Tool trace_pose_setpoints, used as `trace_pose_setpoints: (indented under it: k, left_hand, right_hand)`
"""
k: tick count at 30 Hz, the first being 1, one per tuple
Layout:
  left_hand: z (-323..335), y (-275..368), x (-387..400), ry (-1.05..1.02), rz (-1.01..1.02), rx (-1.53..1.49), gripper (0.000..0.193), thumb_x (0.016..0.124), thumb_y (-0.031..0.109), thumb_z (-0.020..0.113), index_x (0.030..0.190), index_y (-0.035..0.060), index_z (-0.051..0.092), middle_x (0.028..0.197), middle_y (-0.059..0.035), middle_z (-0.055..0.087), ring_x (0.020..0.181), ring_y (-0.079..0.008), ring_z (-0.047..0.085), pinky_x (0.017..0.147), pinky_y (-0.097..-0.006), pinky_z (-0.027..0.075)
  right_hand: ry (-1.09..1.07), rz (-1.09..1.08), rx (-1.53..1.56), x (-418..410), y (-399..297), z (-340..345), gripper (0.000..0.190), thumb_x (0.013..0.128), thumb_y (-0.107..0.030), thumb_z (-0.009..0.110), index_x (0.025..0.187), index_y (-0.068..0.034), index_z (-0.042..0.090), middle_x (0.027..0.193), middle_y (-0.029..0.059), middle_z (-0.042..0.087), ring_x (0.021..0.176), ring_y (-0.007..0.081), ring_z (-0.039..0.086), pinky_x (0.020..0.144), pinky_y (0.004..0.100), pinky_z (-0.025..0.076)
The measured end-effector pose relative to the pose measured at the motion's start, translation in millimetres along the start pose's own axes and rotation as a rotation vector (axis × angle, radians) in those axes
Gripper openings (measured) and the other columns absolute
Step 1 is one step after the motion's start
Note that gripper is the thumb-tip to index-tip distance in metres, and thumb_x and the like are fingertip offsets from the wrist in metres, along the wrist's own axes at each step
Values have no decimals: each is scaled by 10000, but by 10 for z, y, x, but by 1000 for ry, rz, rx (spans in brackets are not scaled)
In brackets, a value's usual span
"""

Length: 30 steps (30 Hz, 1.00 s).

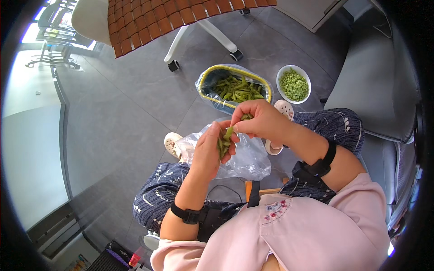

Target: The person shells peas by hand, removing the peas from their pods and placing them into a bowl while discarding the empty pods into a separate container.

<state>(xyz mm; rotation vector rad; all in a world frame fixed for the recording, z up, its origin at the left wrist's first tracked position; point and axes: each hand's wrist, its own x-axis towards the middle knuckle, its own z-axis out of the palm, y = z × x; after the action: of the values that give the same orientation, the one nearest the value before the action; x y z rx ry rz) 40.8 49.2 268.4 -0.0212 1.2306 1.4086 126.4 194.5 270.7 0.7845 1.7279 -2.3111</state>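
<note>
Several green bean pods (223,144) lie in my left hand (209,149), its fingers curled around them. My right hand (256,118) pinches one end of a pod whose other part rests at my left hand, and a few more pods show within its curled fingers. Beyond my hands a yellow-rimmed bin (202,81), lined with clear plastic, holds a heap of green pods (239,89). To its right, a white bowl (278,84) contains shelled green beans (294,84). A clear plastic bag (252,159) is spread on the floor below my hands.
My shoes (172,145) stand on the grey tiled floor (129,111). A white wheeled chair base (217,35) and a brown woven mat (162,17) are at the top. A grey padded seat (366,81) is at the right. A dark cable (225,187) lies below the bag.
</note>
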Motion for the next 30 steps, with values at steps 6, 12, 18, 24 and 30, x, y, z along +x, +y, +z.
trace_pose_setpoints:
  k: [6, 12, 18, 24, 30]
  left_hand:
    - [-8, 63, -30, -8, -63, -56, 277, 893, 267, 433, 887, 8, 531, 701, -50, 530, 497, -95, 458, 350, -171, 291]
    - [-36, 14, -52, -47, -27, -84, 134, 843, 161, 544, 828, 30, 518, 681, -33, 508, 493, -86, 443, 351, -164, 285]
    - [-48, -4, -61, 15, 11, -43, 122, 832, 152, 565, 829, 38, 522, 671, -25, 507, 500, -79, 448, 360, -162, 292]
    - [-12, 0, -61, 78, 2, 20, 117, 831, 146, 570, 823, 34, 536, 669, -17, 516, 512, -66, 454, 382, -156, 306]
    - [20, -6, -72, 117, 60, 92, 109, 834, 133, 566, 836, 25, 552, 679, -12, 521, 522, -56, 454, 390, -153, 305]
  right_hand:
    - [43, 43, 229, 0, 8, -51, 64, 693, -58, 595, 744, -26, 575, 573, -12, 501, 464, 42, 428, 400, 183, 318]
    - [-15, 126, 201, -16, -9, -63, 84, 702, -85, 612, 753, -25, 584, 598, -5, 524, 465, 37, 440, 387, 180, 313]
    - [-73, 77, 43, -59, -45, -38, 116, 712, -102, 648, 790, -30, 600, 642, -4, 557, 491, 35, 477, 417, 163, 358]
    - [20, -66, -40, -66, -28, -8, 113, 712, -82, 631, 787, -5, 595, 644, 0, 559, 493, 34, 480, 446, 173, 380]
    - [31, -56, -70, -88, -39, -27, 85, 706, -66, 618, 762, -4, 606, 628, 3, 560, 492, 37, 482, 446, 172, 379]
